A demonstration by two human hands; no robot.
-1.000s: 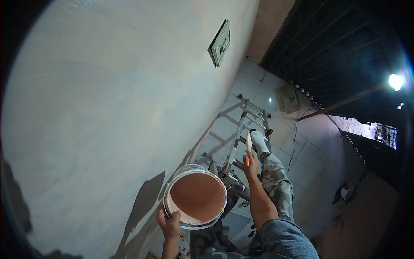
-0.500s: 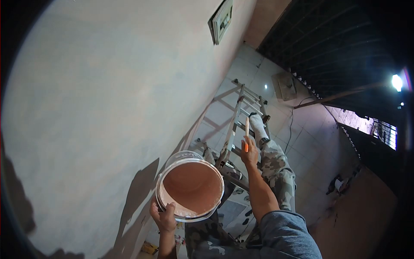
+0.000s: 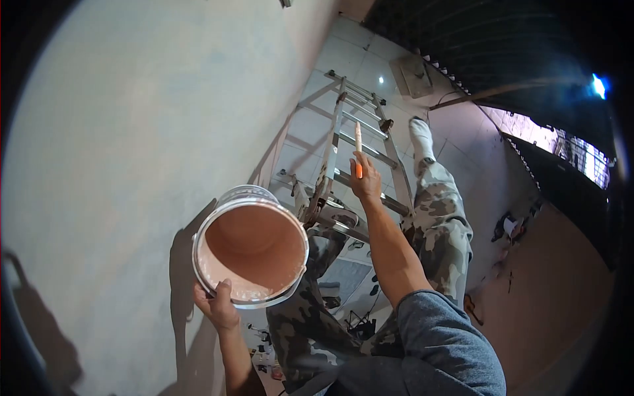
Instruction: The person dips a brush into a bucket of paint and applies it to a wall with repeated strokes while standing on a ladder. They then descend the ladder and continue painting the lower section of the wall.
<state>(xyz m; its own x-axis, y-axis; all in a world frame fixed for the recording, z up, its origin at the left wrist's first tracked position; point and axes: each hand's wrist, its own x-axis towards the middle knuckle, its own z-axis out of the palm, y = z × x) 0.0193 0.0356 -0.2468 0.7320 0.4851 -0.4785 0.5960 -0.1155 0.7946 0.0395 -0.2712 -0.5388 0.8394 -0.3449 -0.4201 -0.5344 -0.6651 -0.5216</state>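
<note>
My left hand grips the near rim of a white bucket, its thumb over the edge. The bucket is tilted toward me, and its inside is coated pinkish-brown. My right hand, closed around the orange end of a narrow tool, is right of the bucket and above the ladder. The tool's pale, stained part points away from me. Under my right hand stands a metal ladder. One camouflage-clad leg extends on the ladder's right side, with a white sock on the foot.
A pale wall rises close on the left, with shadows on it. Below are floor tiles, a flat square object and scattered items. A bright lamp shines near a dark gate at the upper right.
The bucket and both hands have shifted left in view, my right hand also upward. The foot that was over the ladder is now out beside its right rail. The view has moved too.
</note>
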